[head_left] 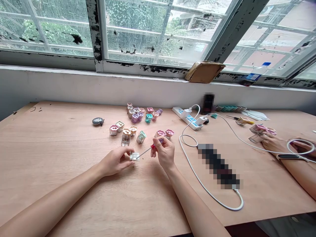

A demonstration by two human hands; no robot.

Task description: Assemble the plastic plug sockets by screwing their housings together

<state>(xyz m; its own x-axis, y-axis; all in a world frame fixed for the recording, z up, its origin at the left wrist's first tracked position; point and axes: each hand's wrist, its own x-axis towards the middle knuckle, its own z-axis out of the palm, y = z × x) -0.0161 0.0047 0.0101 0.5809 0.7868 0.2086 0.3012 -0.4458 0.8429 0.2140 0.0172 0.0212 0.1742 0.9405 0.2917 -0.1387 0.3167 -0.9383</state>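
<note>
My left hand [115, 161] pinches a small clear plug adapter [134, 156] just above the wooden table [61, 154]. My right hand [165, 152] grips a small red-handled screwdriver [151, 148], whose thin shaft slants down to the left with its tip at the adapter. Behind my hands lie several small pastel adapters [127, 131] in pink, beige and green. A further cluster of them [142, 113] sits farther back.
A white power strip [189, 118] with chargers and a looping white cable [195, 168] lies right of centre, beside a blurred dark object [218, 166]. Another person's hands [274, 143] work at the far right near more adapters [261, 129]. A dark oval object [97, 121] lies at the back left.
</note>
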